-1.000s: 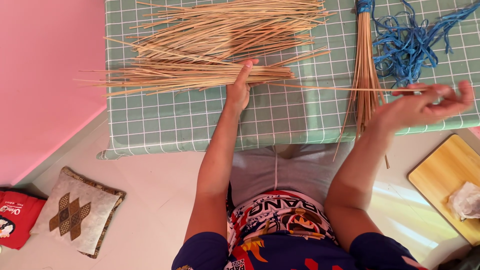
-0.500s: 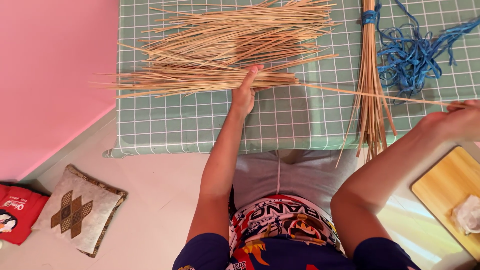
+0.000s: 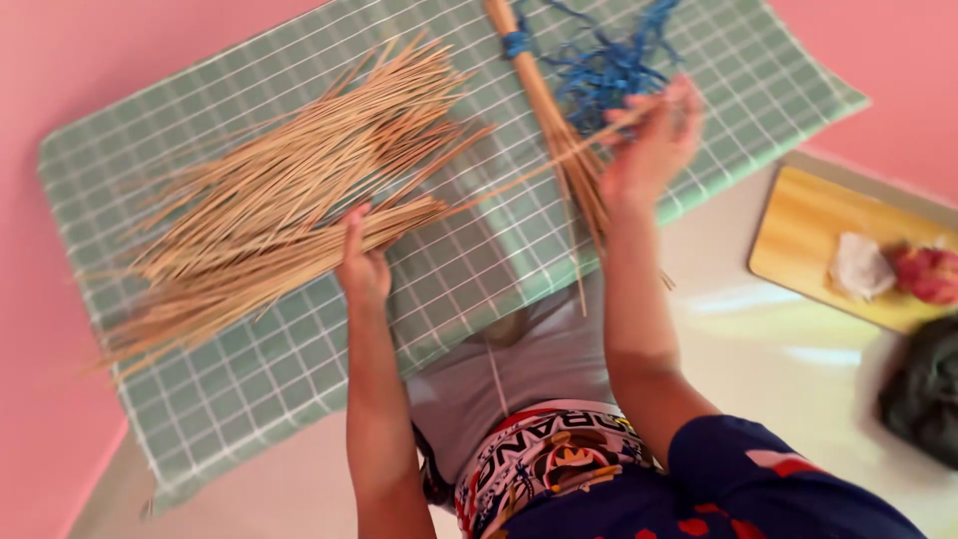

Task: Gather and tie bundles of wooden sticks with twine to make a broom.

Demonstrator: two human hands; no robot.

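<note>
Green checked mat covers the floor, set against pink wall; it carries everything below.

Loose pile of straw-coloured sticks fans across the mat's middle. They look thin, light, stiff and probably brittle; best taken as a bunch near one end, not singly by the middle.

Tied bundle of sticks lies just beside it, bound with blue cord at the top.

Wooden board sits off the mat to the right, holding a white crumpled scrap and something red. No true containers in view.

Left hand presses down on the near ends of the loose pile, fingers curled over them.

Right hand is raised, pinching a single stick; image is blurred.
</note>
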